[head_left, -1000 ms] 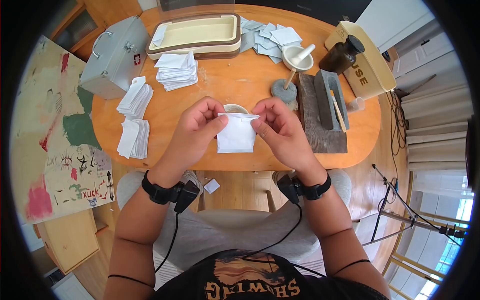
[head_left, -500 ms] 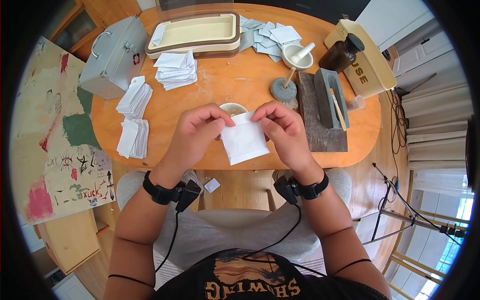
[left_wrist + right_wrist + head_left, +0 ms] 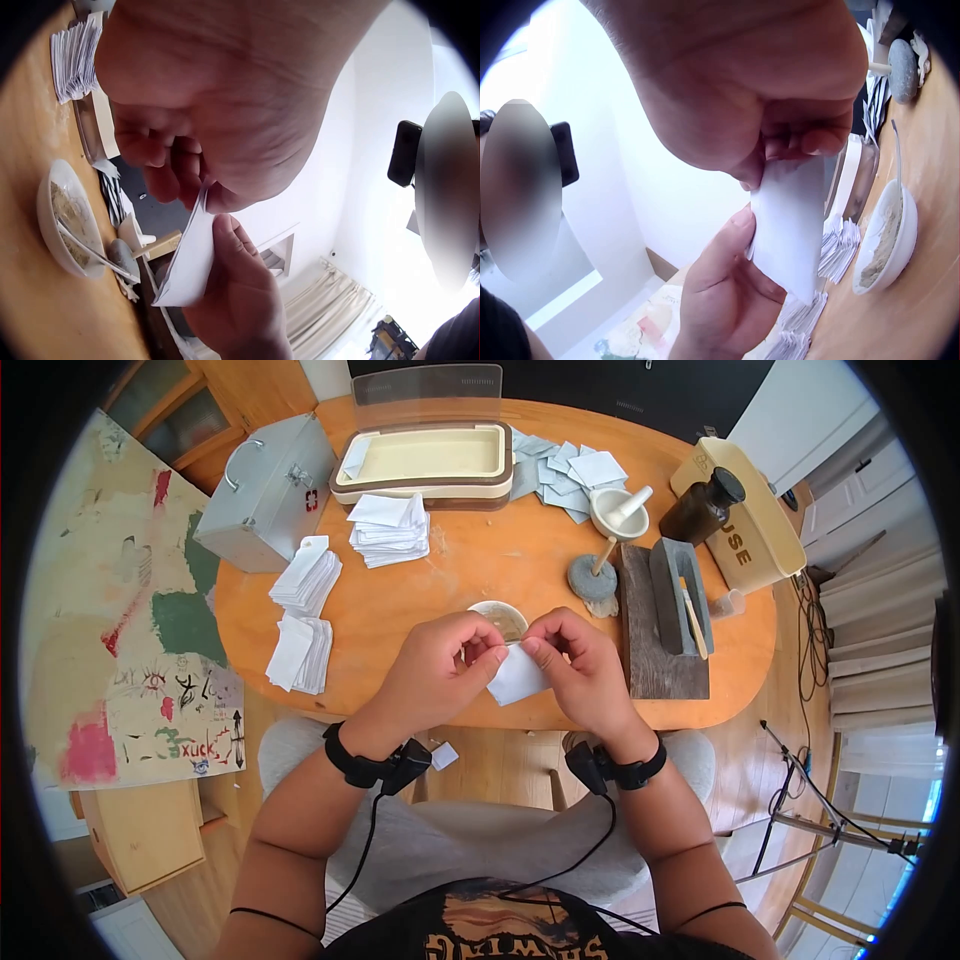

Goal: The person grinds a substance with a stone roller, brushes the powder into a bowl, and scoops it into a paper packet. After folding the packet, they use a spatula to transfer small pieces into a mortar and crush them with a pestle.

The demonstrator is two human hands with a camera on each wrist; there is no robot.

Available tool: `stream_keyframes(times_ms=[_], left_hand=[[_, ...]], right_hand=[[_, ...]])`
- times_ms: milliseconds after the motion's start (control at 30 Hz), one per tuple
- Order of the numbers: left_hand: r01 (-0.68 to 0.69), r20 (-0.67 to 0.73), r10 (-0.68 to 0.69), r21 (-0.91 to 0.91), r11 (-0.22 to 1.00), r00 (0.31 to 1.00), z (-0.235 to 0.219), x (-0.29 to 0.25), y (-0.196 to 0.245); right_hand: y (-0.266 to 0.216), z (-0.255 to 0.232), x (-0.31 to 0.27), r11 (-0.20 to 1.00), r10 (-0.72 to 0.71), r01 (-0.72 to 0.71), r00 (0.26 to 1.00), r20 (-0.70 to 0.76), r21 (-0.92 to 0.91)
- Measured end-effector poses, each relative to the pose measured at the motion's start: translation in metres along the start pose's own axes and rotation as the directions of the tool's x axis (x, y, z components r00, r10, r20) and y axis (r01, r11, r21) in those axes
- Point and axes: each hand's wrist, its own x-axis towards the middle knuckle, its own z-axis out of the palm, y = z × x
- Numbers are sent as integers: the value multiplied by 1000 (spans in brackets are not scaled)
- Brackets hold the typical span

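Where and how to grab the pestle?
I'd pinch the outer end of the pestle from above: it leans in the mortar, that end sticking out past the far right rim. The dark bottle stands beyond that end, so a sideways approach from the right looks tighter.

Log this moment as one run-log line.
left hand: pinches white paper packet | right hand: pinches same packet | nearby: round white bowl of pale powder on brown wooden table

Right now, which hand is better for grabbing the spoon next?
Probably the right hand: the spoon sticks out of the bowl toward that side. Both hands pinch the packet, so the left hand could hold it.
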Motion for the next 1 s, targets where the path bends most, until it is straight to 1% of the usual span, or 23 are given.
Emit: stream_keyframes(times_ms=[67, 133, 167, 200, 300, 333, 400, 433, 500, 533, 567, 600, 667, 700, 800, 833, 900, 933, 1000], left_hand=[[5, 0, -5, 20, 1000, 1000, 0, 0, 3], [10, -3, -10, 42, 999, 1000, 0, 0, 4], [-18, -13, 19, 46, 999, 1000, 0, 0, 2], [-47, -24, 49, 51, 998, 999, 0, 0, 0], [-43, -44, 45, 58, 997, 998, 0, 1, -4], [-45, -45, 48, 64, 997, 998, -1, 1, -6], [17, -103, -17, -5, 1000, 995, -5, 3, -9], [13, -102, -12, 1, 1000, 995, -9, 5, -10], [57, -154, -67, -66, 996, 986, -18, 9, -12], [55, -153, -64, -61, 997, 986, -21, 10, -12], [60, -139, -80, -139, 988, 987, -23, 12, -12], [67, -120, -94, -217, 974, 988, -23, 13, -11], [83, -92, -103, -207, 975, 990, -18, 14, -8], [94, -75, -112, -203, 975, 991, -14, 14, -6], [84, -39, -91, -170, 982, 995, -5, 16, -5], [85, -32, -92, -171, 982, 995, -3, 16, -5], [33, -55, -41, -137, 990, 998, 0, 16, -6], [33, -51, -40, -140, 990, 998, 3, 16, -6], [-45, -181, -9, -294, 955, 983, 10, 16, -4]], right_hand=[[0, 1, -1, 980, -103, 101, 995, -5, -173], [-4, 1, -1, 973, -111, 108, 994, 0, -204], [-5, 2, -1, 965, -113, 110, 994, 1, -236], [-6, 2, 0, 965, -120, 117, 993, 5, -234], [-6, 1, 2, 965, -147, 138, 989, -24, -223], [-5, -1, 3, 959, -153, 138, 987, -44, -247], [-4, -5, 5, 953, -166, 143, 984, -65, -269], [-4, -6, 5, 952, -174, 149, 982, -73, -266], [-6, -8, 5, 952, -186, 159, 979, -82, -262], [-7, -8, 5, 964, -159, 140, 985, -64, -227], [-7, -8, 5, 974, -131, 120, 990, -46, -190], [-8, -7, 5, 975, -134, 123, 990, -51, -185], [-7, -6, 4, 997, -59, 58, 998, -27, -46], [-7, -8, 3, 998, -53, 51, 998, -37, -43], [-7, -12, 4, 991, 3, -1, 1000, 18, -133], [-6, -14, 4, 991, 6, -5, 1000, 12, -132], [-3, -17, 4, 970, 55, -38, 996, 65, -241], [-3, -17, 4, 969, 57, -41, 997, 60, -242], [-5, -13, 5, 999, 36, -35, 999, 21, -31]])
